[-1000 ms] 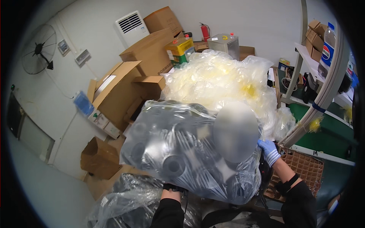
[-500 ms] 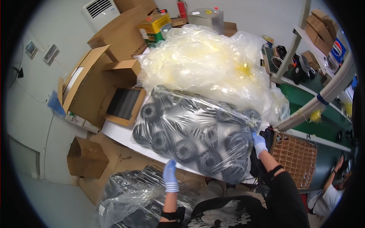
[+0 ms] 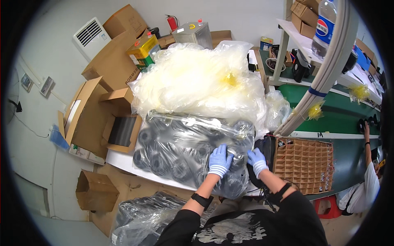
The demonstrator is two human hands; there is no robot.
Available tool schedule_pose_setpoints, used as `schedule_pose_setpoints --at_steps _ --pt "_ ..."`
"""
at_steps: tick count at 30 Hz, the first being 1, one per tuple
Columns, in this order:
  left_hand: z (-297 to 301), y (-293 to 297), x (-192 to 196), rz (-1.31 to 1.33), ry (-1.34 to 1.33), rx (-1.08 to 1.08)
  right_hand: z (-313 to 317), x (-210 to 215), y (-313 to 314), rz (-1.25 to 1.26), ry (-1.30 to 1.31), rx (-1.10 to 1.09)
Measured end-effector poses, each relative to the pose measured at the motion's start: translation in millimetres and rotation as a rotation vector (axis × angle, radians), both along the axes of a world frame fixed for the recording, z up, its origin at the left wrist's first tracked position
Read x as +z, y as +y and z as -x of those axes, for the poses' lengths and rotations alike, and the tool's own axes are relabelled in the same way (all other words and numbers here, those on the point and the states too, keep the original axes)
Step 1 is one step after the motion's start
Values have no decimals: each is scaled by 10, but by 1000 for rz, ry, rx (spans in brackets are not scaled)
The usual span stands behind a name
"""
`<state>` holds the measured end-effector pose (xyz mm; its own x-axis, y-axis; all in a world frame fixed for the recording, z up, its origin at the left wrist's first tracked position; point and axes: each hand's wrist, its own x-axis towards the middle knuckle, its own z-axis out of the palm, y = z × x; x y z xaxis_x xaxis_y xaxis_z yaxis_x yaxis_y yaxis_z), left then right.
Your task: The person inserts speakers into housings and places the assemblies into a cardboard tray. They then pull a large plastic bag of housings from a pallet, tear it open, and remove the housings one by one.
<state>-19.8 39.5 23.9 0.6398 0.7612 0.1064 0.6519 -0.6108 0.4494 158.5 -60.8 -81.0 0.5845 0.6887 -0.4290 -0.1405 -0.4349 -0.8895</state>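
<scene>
Both hands are in blue gloves. The left hand point(image 3: 220, 160) has its fingers spread out and lies flat, palm down, on top of the clear plastic bag of black round parts point(image 3: 186, 153), more pressing than gripping. The right hand point(image 3: 257, 161) is at the bag's right end with the fingers curled down over the edge; can't really tell if it's pinching the plastic or just resting on it. There's a black band on each wrist, and black sleeves run in from the bottom of the view.

The bag itself lies across a white tabletop point(image 3: 123, 162), right in front of the person, and its far side sits up against a big heap of crumpled yellowish plastic bags point(image 3: 197, 82).

Just right of the right hand is a brown cardboard divider grid point(image 3: 305, 164), and past that a green conveyor belt point(image 3: 340, 117). To the left of the bag there's an open cardboard box point(image 3: 121, 129) with something dark inside, plus more flattened boxes leaning on the wall. Down by the floor, lower left, is another plastic bag of dark parts point(image 3: 143, 213). Another person point(image 3: 367, 180) in a white shirt is over at the right edge, arm up on the belt.
</scene>
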Motion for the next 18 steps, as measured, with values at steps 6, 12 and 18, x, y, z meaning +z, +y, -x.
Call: schedule_pose_setpoints --at_steps 6,12,18 --pt "-211 232 -13 -58 274 -68 -276 838 -733 -404 350 -333" --pt "-500 427 158 -122 358 -116 -462 1226 -1101 -459 283 -113" --pt "-631 445 213 -1 462 -20 -317 1114 -1141 -427 95 276"
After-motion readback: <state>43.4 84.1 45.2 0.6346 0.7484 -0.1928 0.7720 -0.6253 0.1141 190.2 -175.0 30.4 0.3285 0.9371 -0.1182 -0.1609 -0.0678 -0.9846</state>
